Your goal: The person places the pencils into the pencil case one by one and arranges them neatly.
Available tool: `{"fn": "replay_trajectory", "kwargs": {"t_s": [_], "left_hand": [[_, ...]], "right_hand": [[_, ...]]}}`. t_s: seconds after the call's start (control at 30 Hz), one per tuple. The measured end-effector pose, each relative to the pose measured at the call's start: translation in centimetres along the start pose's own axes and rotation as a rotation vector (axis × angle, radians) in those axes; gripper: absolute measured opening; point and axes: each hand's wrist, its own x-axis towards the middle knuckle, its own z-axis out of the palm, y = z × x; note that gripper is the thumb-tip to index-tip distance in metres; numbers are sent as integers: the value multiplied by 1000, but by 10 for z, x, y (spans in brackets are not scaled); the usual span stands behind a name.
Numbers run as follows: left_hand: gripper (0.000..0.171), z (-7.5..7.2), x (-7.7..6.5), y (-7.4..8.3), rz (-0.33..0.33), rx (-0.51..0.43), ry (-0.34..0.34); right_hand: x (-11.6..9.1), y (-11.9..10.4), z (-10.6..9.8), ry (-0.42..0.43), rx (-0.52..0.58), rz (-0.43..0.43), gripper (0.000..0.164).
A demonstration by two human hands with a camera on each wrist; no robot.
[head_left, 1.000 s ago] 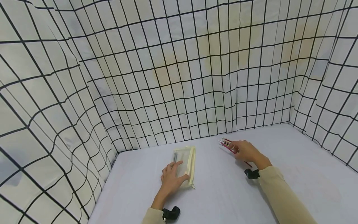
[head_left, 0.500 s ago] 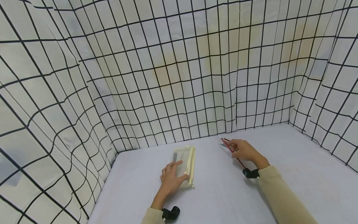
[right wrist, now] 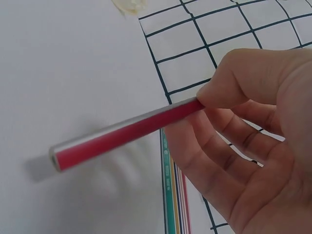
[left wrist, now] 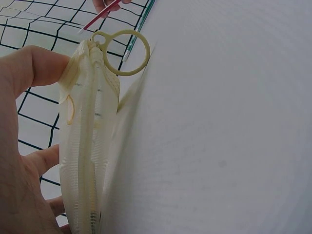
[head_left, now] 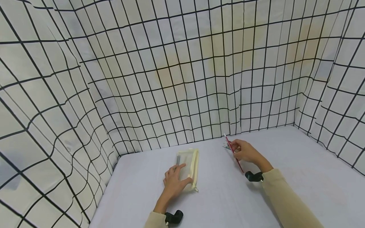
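Observation:
My left hand rests with spread fingers on a pale yellow mesh pencil case. In the left wrist view the thumb touches the case beside its ring pull. A thin grey item shows through the mesh. My right hand pinches a red pencil between thumb and fingertips, tilted above the table. Its blunt end points toward me and its whitish tip points away. Several more pencils, one of them green, lie beneath that hand, partly hidden by it.
A white cloth covers the table. Behind it and along both sides hangs a white curtain with a black grid. Each wrist bears a small black camera.
The right hand has raised one red pencil off the bunch and turned it steeper, its back end swinging left. The left hand and the pencil case have stayed put.

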Motion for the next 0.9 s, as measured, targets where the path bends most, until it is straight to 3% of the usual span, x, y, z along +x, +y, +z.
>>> {"fn": "replay_trajectory", "kwargs": {"t_s": [0.43, 0.9], "left_hand": [[75, -1, 0, 1, 3, -6, -4], [78, -1, 1, 1, -7, -20, -11]], "right_hand": [[0, -9, 8, -25, 195, -10, 59], [2, -16, 17, 4, 279, 32, 58]]}}
